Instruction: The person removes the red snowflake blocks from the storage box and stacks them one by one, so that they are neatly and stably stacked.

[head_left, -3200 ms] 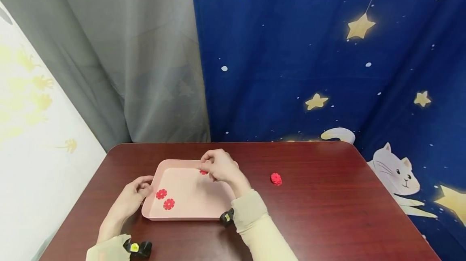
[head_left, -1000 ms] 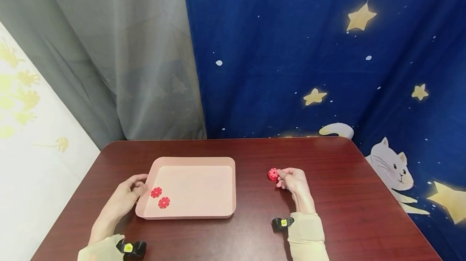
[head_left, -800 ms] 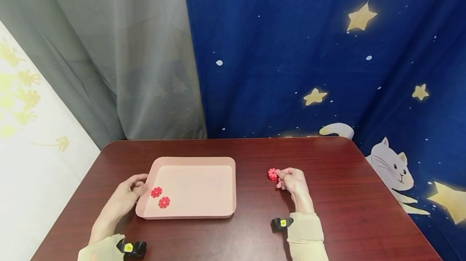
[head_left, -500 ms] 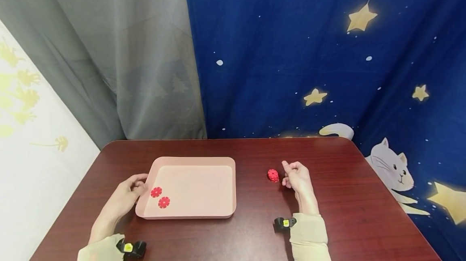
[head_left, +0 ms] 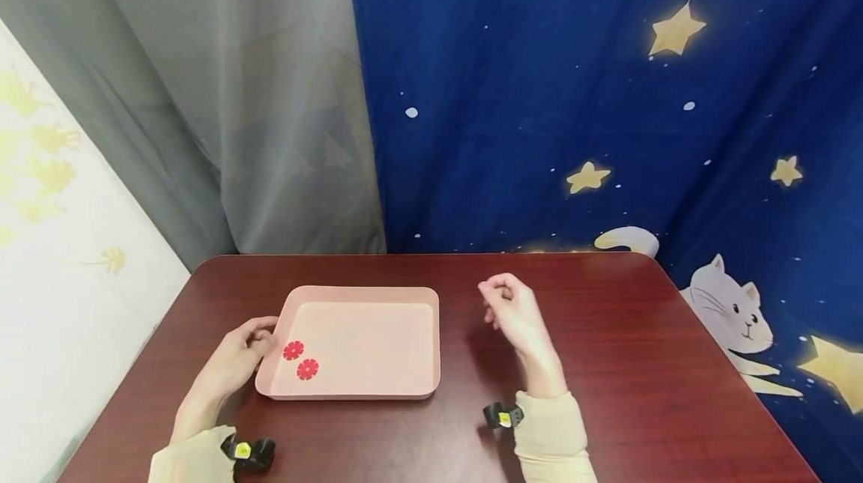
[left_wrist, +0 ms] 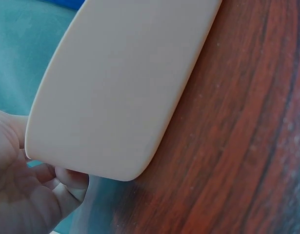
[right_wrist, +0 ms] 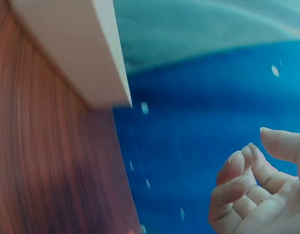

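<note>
A pink tray [head_left: 371, 352] lies on the table with two red notched snowflake discs [head_left: 307, 369] [head_left: 293, 350] near its left side. My left hand [head_left: 232, 359] holds the tray's left rim; in the left wrist view, the thumb and curled fingers of the left hand [left_wrist: 28, 185] lie at the tray wall [left_wrist: 115, 97]. To the right of the tray, my right hand [head_left: 515, 314] is raised above the table. Its fingers are loosely bent, and the right wrist view shows nothing between thumb and fingers [right_wrist: 232, 170]. The pile of red discs is hidden behind this hand in the head view.
The dark red wooden table [head_left: 627, 363] extends right of the tray. A grey curtain [head_left: 297, 131] and a blue star-patterned curtain [head_left: 506, 93] hang behind it. Black cameras sit on both wrists, the left wrist camera [head_left: 249, 453] close to the tabletop.
Earlier my right hand held a red disc over the tray, then was at the red pile. It has since let go, lifted and moved leftward. The left hand stays at the tray.
</note>
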{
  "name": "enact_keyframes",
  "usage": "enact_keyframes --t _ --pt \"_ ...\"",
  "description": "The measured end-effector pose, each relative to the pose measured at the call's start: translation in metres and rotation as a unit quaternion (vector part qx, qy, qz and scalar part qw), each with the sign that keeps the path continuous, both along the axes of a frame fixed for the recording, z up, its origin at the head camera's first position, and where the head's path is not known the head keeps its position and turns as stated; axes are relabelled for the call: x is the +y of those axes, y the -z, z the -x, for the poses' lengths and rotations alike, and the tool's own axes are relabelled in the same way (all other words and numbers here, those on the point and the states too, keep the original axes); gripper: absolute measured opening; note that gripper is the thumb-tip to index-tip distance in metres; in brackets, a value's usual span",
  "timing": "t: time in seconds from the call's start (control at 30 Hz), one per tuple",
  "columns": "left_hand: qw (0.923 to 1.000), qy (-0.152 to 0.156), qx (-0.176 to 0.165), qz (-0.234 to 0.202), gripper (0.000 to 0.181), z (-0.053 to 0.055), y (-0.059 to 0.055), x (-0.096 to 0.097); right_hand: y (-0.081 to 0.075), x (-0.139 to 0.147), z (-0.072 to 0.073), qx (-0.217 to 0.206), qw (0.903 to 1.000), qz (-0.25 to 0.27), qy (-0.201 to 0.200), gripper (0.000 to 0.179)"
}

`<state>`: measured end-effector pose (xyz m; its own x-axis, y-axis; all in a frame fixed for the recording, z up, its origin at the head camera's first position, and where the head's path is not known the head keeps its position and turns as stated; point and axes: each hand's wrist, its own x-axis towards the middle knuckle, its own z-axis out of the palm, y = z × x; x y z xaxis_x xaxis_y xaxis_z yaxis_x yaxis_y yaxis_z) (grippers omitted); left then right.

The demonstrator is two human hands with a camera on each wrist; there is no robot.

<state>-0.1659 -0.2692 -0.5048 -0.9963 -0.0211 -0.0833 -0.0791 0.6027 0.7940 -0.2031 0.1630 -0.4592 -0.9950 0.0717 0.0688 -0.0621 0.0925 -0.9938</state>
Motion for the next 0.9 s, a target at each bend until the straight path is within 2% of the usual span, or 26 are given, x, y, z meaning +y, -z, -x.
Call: enact_keyframes --t 0.17,0.37,0.5,0.63,0.83,0.9 --pt "0.9998 -0.009 -0.014 0.008 0.044 -0.001 0.003 -0.003 -0.005 -0.052 0.008 0.025 0.9982 0.002 -0.055 0.025" --pt "0.9999 -0.003 -0.014 0.009 0.045 0.002 0.006 -0.001 -0.004 -0.112 0.023 0.015 0.9920 -0.038 -0.119 0.025" --pt "0.9999 -0.003 -0.007 0.010 0.043 0.004 0.005 -0.001 -0.001 -0.150 0.034 -0.023 0.9848 -0.049 -0.165 0.029" --pt "1.0000 -0.002 -0.003 0.006 0.044 0.003 0.005 -0.002 0.010 -0.190 0.040 -0.071 0.9775 -0.077 -0.183 0.030" --pt "0.9998 0.000 -0.007 0.019 0.042 0.001 0.004 -0.002 0.028 -0.234 0.030 -0.146 0.9563 -0.161 -0.196 0.021" --pt "0.9998 0.004 -0.001 0.019 0.042 0.002 0.003 -0.001 0.030 -0.239 0.029 -0.146 0.9475 -0.198 -0.205 0.020"
